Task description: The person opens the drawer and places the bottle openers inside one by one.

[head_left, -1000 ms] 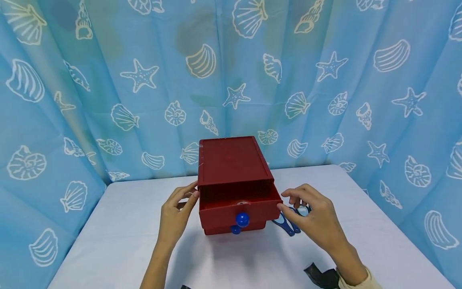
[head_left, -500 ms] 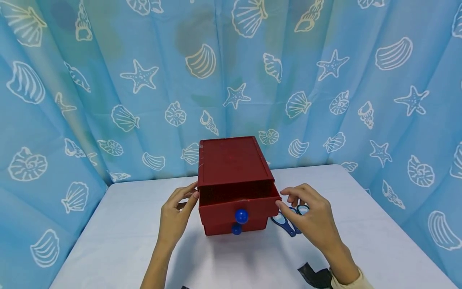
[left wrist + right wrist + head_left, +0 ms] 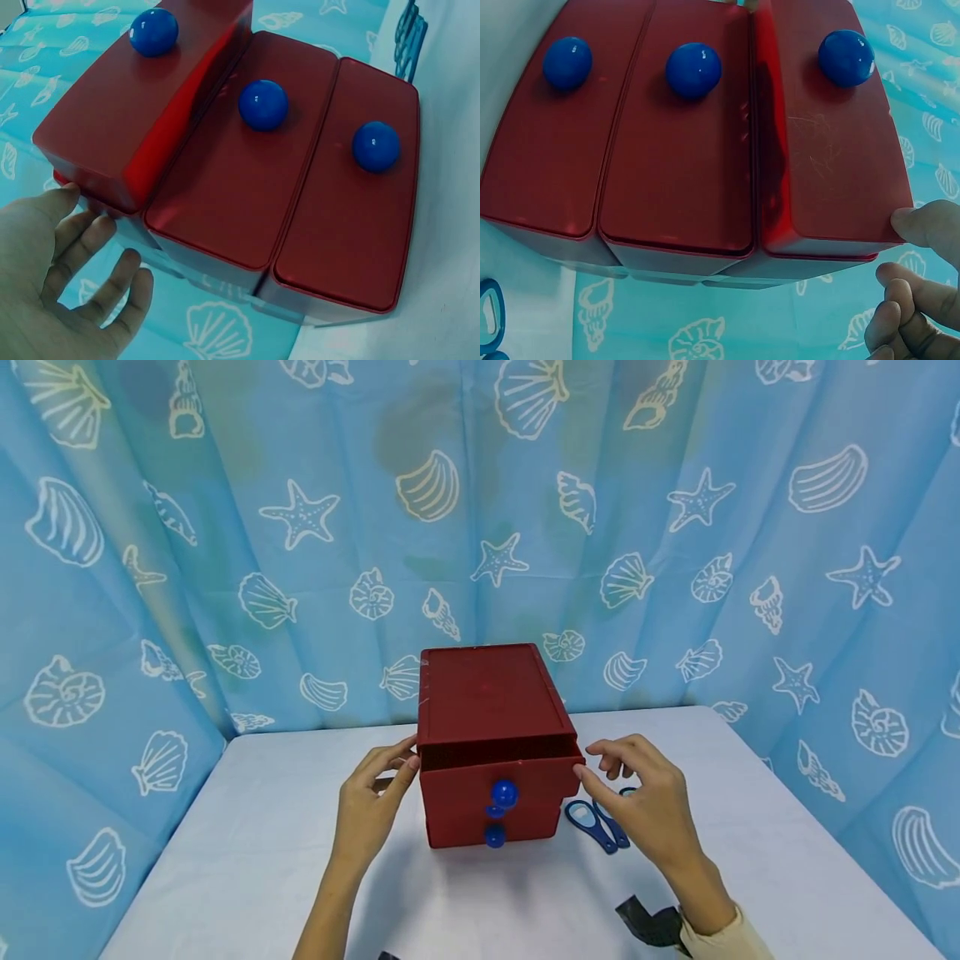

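Note:
A dark red cabinet (image 3: 483,693) with three stacked drawers and round blue knobs stands mid-table. Its top drawer (image 3: 457,785) sticks out partway; the middle drawer (image 3: 247,165) and bottom drawer (image 3: 352,195) sit flush. My left hand (image 3: 367,806) rests its thumb and fingertips at the cabinet's upper left side, fingers slightly bent and spread. On the right, the thumb of my right hand (image 3: 648,802) presses the top drawer's front corner, also seen in the right wrist view. The other right fingers bend loosely beside the drawer. The drawer's inside is mostly hidden.
Several blue-rimmed, handled things (image 3: 596,825) with pale oval ends lie on the white tabletop (image 3: 285,827), just right of the cabinet. A blue curtain (image 3: 337,568) with shell prints hangs behind. A black strap (image 3: 648,922) is by the right sleeve (image 3: 723,939).
The top drawer has slid farther back into the cabinet, its opening now narrower. My right thumb has stayed at its corner. My left hand has kept its place at the cabinet's side.

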`<state>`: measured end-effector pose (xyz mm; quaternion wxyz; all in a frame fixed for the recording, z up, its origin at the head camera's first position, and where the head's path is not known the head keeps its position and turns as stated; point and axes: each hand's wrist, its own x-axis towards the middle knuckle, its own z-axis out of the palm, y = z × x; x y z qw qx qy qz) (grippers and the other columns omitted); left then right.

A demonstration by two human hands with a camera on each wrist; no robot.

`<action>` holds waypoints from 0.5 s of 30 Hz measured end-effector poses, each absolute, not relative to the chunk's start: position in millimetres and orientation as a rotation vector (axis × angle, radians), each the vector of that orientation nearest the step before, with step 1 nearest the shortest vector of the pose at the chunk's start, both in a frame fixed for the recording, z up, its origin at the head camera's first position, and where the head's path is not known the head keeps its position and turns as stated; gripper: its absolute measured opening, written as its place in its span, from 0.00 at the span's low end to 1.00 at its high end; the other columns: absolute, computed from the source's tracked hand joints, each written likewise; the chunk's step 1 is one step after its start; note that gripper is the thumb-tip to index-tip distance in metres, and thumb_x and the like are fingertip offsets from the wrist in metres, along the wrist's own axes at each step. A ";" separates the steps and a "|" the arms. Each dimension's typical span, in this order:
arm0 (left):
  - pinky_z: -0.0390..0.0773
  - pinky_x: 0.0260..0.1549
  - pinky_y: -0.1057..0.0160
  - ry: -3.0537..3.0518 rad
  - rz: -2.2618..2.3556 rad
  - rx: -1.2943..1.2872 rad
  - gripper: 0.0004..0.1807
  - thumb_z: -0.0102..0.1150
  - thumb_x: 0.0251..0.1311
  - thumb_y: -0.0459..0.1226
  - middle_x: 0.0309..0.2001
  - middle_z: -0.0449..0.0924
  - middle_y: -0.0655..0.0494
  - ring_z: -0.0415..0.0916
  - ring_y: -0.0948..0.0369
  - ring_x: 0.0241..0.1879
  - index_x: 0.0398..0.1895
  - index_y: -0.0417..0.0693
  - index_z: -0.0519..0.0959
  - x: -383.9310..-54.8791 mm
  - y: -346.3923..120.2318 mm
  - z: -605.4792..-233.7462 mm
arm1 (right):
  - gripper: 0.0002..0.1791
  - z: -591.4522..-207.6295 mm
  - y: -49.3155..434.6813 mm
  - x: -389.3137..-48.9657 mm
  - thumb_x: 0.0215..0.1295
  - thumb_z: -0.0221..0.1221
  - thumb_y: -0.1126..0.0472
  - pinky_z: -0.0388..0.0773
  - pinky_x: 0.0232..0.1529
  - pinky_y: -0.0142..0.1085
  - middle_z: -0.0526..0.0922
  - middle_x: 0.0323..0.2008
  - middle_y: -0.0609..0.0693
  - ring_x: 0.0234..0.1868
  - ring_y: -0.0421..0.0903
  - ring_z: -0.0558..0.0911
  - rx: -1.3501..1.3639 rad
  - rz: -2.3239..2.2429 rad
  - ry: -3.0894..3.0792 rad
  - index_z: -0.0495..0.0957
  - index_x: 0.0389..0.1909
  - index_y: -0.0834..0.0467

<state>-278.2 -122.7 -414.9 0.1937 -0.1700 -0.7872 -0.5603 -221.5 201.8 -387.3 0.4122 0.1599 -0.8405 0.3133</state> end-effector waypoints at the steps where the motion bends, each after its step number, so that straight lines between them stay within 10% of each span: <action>1: 0.82 0.46 0.61 -2.209 -1.571 -0.479 0.20 0.62 0.67 0.48 0.48 0.81 0.65 0.78 0.67 0.49 0.61 0.65 0.80 -278.5 -122.5 -414.9 | 0.17 -387.4 201.9 -222.3 0.49 0.77 0.65 0.70 0.29 0.22 0.76 0.30 0.42 0.32 0.39 0.74 0.402 0.787 -2.112 0.86 0.41 0.55; 15: 0.81 0.48 0.56 -2.240 -1.570 -0.451 0.21 0.61 0.68 0.50 0.50 0.80 0.65 0.77 0.65 0.51 0.63 0.62 0.79 -275.1 -121.1 -413.8 | 0.16 -390.8 203.8 -234.9 0.51 0.76 0.63 0.72 0.31 0.23 0.75 0.30 0.43 0.33 0.39 0.73 0.363 0.787 -2.148 0.86 0.41 0.57</action>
